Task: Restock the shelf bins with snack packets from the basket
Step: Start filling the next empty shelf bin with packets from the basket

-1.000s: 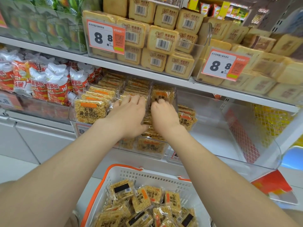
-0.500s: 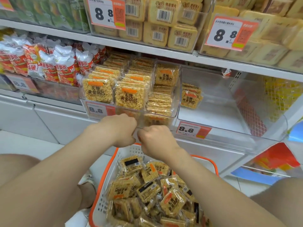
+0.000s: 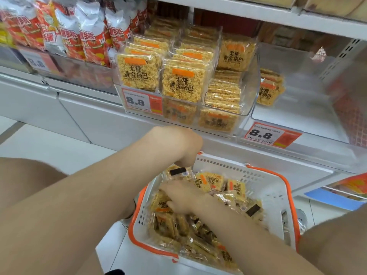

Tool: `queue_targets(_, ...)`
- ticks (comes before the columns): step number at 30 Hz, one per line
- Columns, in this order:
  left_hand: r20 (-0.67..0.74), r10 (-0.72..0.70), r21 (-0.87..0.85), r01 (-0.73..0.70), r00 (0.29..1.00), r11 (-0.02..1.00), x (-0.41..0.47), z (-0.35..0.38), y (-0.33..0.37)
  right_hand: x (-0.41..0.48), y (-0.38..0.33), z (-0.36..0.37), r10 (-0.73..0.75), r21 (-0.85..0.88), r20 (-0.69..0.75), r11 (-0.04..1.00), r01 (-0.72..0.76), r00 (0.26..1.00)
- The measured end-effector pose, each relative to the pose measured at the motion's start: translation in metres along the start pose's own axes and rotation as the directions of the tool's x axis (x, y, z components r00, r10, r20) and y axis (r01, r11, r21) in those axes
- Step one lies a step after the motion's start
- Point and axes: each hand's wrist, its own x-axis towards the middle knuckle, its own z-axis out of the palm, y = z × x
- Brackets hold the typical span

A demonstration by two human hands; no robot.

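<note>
A white basket with an orange rim (image 3: 287,189) sits low in front of me, full of yellow rice-crisp snack packets (image 3: 236,188). My left hand (image 3: 176,143) reaches down at the basket's far left corner, fingers pinched on a packet with a black label (image 3: 179,172). My right hand (image 3: 179,197) lies on the pile, fingers spread over a packet (image 3: 161,203); its grip is hidden. Above, a clear shelf bin (image 3: 247,108) holds several rows of the same packets (image 3: 181,82). The bin to its right (image 3: 297,116) holds only a few packets (image 3: 268,92).
Red and white snack bags (image 3: 79,36) fill the bin on the left. Price tags reading 8.8 (image 3: 137,101) hang on the bin fronts. The upper shelf edge (image 3: 258,14) overhangs the bins. White cabinet fronts (image 3: 79,120) lie below. My knees (image 3: 29,175) flank the basket.
Both hands left the shelf bin and dropped into the basket. The view tilted down. My left hand now pinches a packet and my right rests on the pile.
</note>
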Motion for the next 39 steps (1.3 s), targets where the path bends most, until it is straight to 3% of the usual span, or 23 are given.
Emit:
queue_targets(4, 0.011, 0.005, 0.016, -0.006, 1.0, 1.0, -0.004, -0.002, 0.0, 0.001, -0.012, 0.016, -0.003, -0.081, 0.003, 0.997, 0.003, 1.0)
queue_targets(9, 0.017, 0.007, -0.014, -0.007, 1.0, 1.0, -0.019, -0.01, -0.003, -0.013, 0.004, -0.017, 0.075, 0.332, -0.04, 0.942, -0.057, 0.996)
queue_targets(12, 0.039, 0.02, 0.005, -0.02, 0.999, 1.0, -0.031, -0.016, -0.008, -0.026, 0.012, -0.049, 0.162, 0.471, -0.193, 0.88, -0.054, 0.968)
queue_targets(18, -0.061, -0.045, -0.04, 0.043, 0.997, 0.998, -0.044, -0.019, -0.025, -0.062, 0.008, -0.107, 0.257, 0.654, -0.484, 0.741, 0.151, 0.836)
queue_targets(22, -0.225, -0.065, -0.276, 0.0, 0.972, 0.961, -0.06, -0.031, -0.035, -0.089, -0.002, -0.134, 0.315, 0.665, -0.659, 0.668, 0.334, 0.683)
queue_targets(24, -0.324, -0.088, -0.474, -0.081, 0.942, 0.877, -0.069, -0.039, -0.038, -0.099, -0.002, -0.145, 0.37, 0.651, -0.713, 0.666, 0.364, 0.596)
queue_targets(28, -0.41, -0.225, -0.768, -0.202, 0.884, 0.608, -0.075, -0.047, -0.034, -0.11, -0.003, -0.168, 0.54, 0.677, -0.736, 0.583, 0.45, 0.407)
queue_targets(31, -0.368, -0.288, -0.902, -0.264, 0.884, 0.343, -0.07, -0.056, -0.031, -0.114, -0.002, -0.19, 0.609, 0.708, -0.697, 0.498, 0.501, 0.379)
queue_targets(33, -0.387, -0.296, -0.915, -0.323, 0.873, 0.242, -0.07, -0.063, -0.029, -0.116, 0.001, -0.204, 0.607, 0.708, -0.702, 0.537, 0.46, 0.372)
queue_targets(37, -0.492, -0.32, -0.817, -0.302, 0.81, 0.492, -0.075, -0.072, -0.028, -0.12, 0.015, -0.23, 0.569, 0.612, -0.79, 0.714, 0.339, 0.229)
queue_targets(39, -0.524, -0.317, -0.787, -0.307, 0.791, 0.536, -0.074, -0.077, -0.027, -0.123, 0.019, -0.243, 0.456, 0.505, -0.859, 0.828, 0.242, 0.232)
